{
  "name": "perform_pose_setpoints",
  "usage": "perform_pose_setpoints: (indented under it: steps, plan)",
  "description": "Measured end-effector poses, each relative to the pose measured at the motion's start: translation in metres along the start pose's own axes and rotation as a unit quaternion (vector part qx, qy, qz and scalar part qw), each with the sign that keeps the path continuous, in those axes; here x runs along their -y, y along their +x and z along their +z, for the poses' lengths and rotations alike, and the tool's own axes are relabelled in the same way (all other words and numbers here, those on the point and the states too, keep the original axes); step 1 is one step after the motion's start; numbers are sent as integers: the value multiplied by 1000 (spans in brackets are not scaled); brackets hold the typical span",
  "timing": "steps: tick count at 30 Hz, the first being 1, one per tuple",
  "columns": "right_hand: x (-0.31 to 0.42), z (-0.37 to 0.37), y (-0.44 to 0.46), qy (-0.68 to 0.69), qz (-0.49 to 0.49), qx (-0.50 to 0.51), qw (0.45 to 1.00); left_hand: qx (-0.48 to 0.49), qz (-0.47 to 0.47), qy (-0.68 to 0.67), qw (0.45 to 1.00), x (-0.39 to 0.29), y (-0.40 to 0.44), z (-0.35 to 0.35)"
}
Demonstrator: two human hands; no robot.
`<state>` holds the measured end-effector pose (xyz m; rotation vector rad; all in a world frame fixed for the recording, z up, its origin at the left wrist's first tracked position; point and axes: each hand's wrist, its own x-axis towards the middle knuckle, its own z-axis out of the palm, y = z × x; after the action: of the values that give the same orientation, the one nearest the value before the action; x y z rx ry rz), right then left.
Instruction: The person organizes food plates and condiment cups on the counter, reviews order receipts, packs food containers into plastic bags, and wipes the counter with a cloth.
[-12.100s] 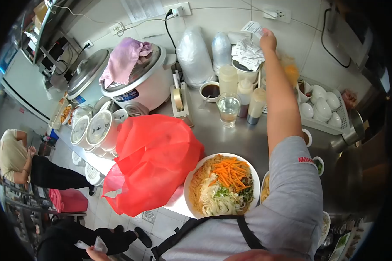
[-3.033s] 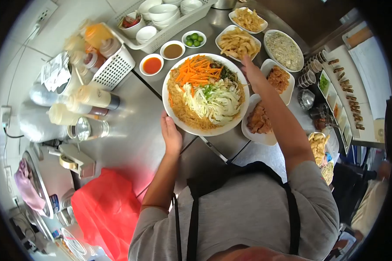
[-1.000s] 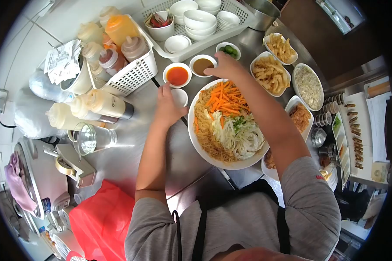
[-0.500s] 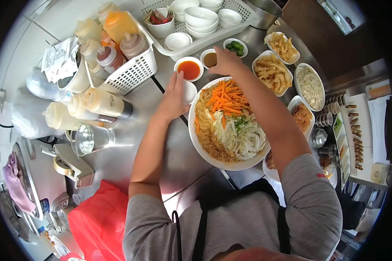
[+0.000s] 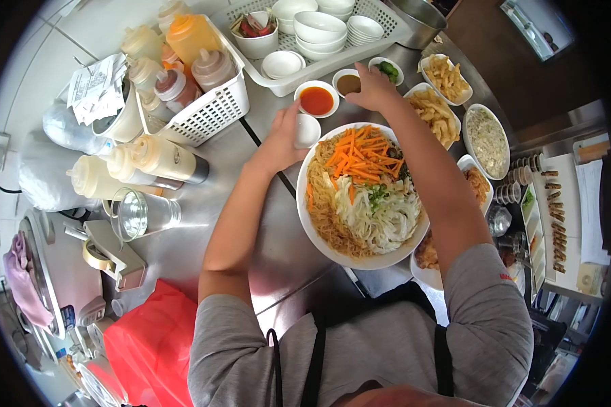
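Note:
My left hand (image 5: 280,144) is curved round the left side of a small white dish (image 5: 307,131), its fingertips by the bowl of red sauce (image 5: 317,101). With its fingers apart, my right hand (image 5: 375,91) reaches over the near side of the bowl of brown sauce (image 5: 347,84), beside the small bowl of green citrus (image 5: 389,70). Just below both hands sits a large round plate (image 5: 304,216) of noodles, with carrot strips (image 5: 364,154) and shredded cabbage (image 5: 380,216) on top. Whether my right fingertips touch the brown sauce bowl is unclear.
A white basket of squeeze bottles (image 5: 210,112) and a tray of white bowls (image 5: 285,83) stand at the back. Plates of fried food (image 5: 447,79) line the right side. Sauce bottles (image 5: 164,157), a glass (image 5: 146,213) and a red bag (image 5: 153,339) are at the left.
Over the last second, the red sauce bowl, brown sauce bowl and small white dish have shifted right and slightly up relative to the large plate, along with both hands.

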<state>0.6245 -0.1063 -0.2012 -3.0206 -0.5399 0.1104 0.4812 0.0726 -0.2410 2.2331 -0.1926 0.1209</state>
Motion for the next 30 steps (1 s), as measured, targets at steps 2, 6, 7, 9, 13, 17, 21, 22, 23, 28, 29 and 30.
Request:
perform_pose_setpoints:
  steps: [2,6,7,9,13,17,21,22,23,28,29,30]
  plan:
    - [7,-3,-8,27,-62,-77,995,-26,5,-31,999,5,-2,0]
    - [39,-23,-32,88,-137,-64,985,-146,-23,-83,986,16,-10,-11]
    - [51,-25,-35,86,-157,45,983,-171,-31,-58,983,19,-11,-18]
    - [71,-19,-53,72,-244,123,959,-193,-58,18,979,16,-14,-26]
    - [105,-3,-66,-58,-293,187,936,-194,-120,204,952,7,-27,-33]
    - [116,20,-55,-66,-324,114,937,-198,-139,241,940,10,-35,-34]
    - [119,26,-48,-45,-309,66,948,-237,-148,214,936,17,-35,-25]
    - [119,26,-47,-42,-305,60,950,-251,-141,210,934,14,-35,-23]
    - [119,26,-46,-40,-301,53,951,-260,-149,210,931,13,-35,-21]
    - [114,27,-43,-36,-288,31,957,-275,-168,197,926,4,-35,-9]
    - [113,26,-42,-36,-283,31,958,-268,-161,193,930,3,-35,-6]
    - [113,25,-42,-39,-281,30,958,-262,-154,189,934,3,-35,-3]
